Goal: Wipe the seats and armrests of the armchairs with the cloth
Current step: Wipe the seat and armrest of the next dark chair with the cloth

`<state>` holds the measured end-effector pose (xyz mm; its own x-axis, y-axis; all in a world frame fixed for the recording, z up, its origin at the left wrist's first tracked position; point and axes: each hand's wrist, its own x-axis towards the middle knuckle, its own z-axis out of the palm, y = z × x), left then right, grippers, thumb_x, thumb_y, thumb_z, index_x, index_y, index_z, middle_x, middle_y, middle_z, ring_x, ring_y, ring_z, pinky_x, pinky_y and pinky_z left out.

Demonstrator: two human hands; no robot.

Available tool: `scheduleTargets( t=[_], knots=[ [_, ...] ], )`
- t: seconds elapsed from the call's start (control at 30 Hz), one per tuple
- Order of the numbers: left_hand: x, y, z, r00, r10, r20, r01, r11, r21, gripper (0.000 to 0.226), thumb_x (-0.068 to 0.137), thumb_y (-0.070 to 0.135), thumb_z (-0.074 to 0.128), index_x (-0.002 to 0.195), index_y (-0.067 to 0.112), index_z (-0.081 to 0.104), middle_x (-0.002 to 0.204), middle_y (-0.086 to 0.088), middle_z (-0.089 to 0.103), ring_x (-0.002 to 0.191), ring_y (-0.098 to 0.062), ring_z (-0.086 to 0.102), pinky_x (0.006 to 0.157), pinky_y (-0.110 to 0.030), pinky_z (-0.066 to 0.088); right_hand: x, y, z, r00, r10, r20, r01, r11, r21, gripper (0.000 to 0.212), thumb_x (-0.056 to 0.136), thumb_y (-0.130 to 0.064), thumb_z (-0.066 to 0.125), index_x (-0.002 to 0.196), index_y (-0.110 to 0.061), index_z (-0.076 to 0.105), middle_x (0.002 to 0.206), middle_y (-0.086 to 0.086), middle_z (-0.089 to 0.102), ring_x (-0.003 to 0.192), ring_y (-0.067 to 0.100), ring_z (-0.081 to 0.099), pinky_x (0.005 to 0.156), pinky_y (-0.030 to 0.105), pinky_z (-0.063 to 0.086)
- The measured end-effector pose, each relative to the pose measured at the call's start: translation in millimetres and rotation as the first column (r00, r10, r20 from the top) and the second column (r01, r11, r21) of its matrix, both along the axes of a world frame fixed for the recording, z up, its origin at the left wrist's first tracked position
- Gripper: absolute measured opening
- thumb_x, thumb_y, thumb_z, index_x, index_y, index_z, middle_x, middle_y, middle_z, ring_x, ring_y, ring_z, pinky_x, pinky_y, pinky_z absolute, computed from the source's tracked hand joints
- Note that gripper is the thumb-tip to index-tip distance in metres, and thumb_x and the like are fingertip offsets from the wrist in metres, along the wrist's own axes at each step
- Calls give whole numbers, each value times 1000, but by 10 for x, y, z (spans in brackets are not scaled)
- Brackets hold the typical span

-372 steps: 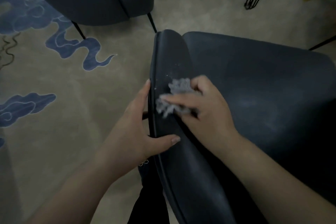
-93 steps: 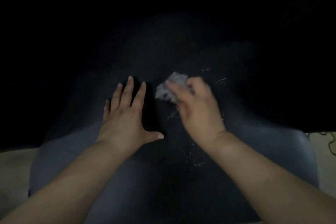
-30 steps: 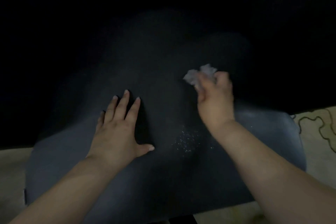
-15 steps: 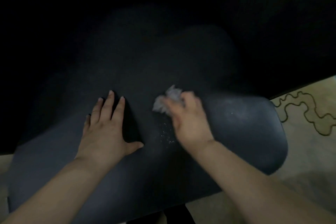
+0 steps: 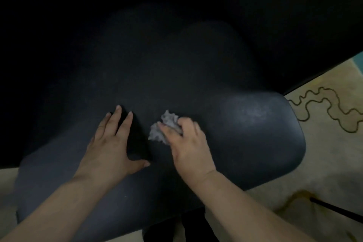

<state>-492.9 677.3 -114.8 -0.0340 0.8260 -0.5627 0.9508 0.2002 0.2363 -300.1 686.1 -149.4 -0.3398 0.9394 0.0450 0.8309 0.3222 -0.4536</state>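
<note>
- The dark blue-grey padded armchair seat (image 5: pixel 245 139) fills most of the view, its rounded near-right corner catching some light while the far part falls into deep shadow.
- The left hand (image 5: pixel 110 143) lies flat on the seat with straight, spread fingers and the thumb pointing right; it is released and grasps nothing.
- The right hand (image 5: pixel 188 147) is on the seat just right of the left hand, fingers curled over the small crumpled pale grey cloth (image 5: pixel 163 127) and grasping it.
- The cloth is pressed against the seat near its middle, bunched under the fingertips and sticking out to the far left of the right hand, between the two hands.
- Both bare forearms reach in from the near edge.
- The beige carpet (image 5: pixel 324 163) shows to the right and near the seat, with a dark wavy line pattern (image 5: pixel 334 112) at the right.
- A thin black rod (image 5: pixel 337 210), perhaps a chair leg, crosses the carpet at the near right.
- At the near edge below the seat is a dark shape too dim to tell.
</note>
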Motion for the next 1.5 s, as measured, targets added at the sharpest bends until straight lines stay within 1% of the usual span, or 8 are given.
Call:
scheduleTargets(
  t=[0.2,0.43,0.6,0.7,0.87,1.03,1.3,1.5],
  knots=[
    [-72,-60,33,999,-39,10,39,999,19,129,62,63,77,152,31,-10,156,11,-28,145,-13,-18,117,-33,4,606,126,-73,816,-575,55,576,817,-5,51,85,-2,59,134,-16,53,115,25,46,99,40,46,89,46,45],
    [-141,-116,-9,999,-36,20,36,999,16,130,62,62,78,152,30,-10,157,9,-27,145,-14,-17,114,-26,-2,-276,-259,-61,995,-95,7,95,995,12,47,81,-15,55,127,-21,60,103,17,57,81,33,57,70,38,52],
    [-324,-182,-5,999,-36,17,35,999,31,129,61,60,80,153,30,-6,157,11,-24,146,-14,-15,116,-29,1,383,9,-142,875,-484,29,483,875,47,47,82,2,61,128,-9,59,108,28,51,91,45,52,82,48,50],
    [-445,-221,-24,1000,-10,15,9,999,36,129,60,57,82,154,29,-2,158,9,-21,146,-16,-13,117,-30,2,-33,-241,-121,878,-477,-28,475,877,-70,36,91,-15,53,126,-13,58,109,19,52,94,37,53,87,48,49],
    [-548,-308,-66,1000,-12,9,11,999,51,128,59,53,85,154,29,2,160,7,-17,147,-19,-10,118,-31,3,-496,-574,-49,1000,9,-25,-9,1000,-7,45,80,-20,54,124,-26,61,101,10,56,78,28,56,67,34,52],
    [-709,-481,-109,1000,-12,-3,13,999,30,129,59,53,84,151,38,-4,157,11,-24,146,-18,-14,119,-42,12,150,-17,-64,890,-455,36,453,891,39,38,88,-7,54,126,-8,60,106,25,52,89,41,50,82,48,49],
    [-956,-810,-150,996,88,5,-88,995,36,127,61,43,86,151,39,-4,159,7,-19,146,-19,-8,117,-32,3,-853,-724,-25,999,-29,22,29,1000,-5,56,74,-9,58,128,-22,60,103,16,57,80,33,55,70,38,50],
    [-972,-988,-146,998,61,-17,-60,997,41,127,66,48,81,149,40,-15,156,10,-27,146,-20,-12,120,-40,10,-733,-549,-80,957,-289,12,289,957,-32,53,81,0,62,131,-19,57,109,24,51,89,41,49,82,48,48]
  ],
)
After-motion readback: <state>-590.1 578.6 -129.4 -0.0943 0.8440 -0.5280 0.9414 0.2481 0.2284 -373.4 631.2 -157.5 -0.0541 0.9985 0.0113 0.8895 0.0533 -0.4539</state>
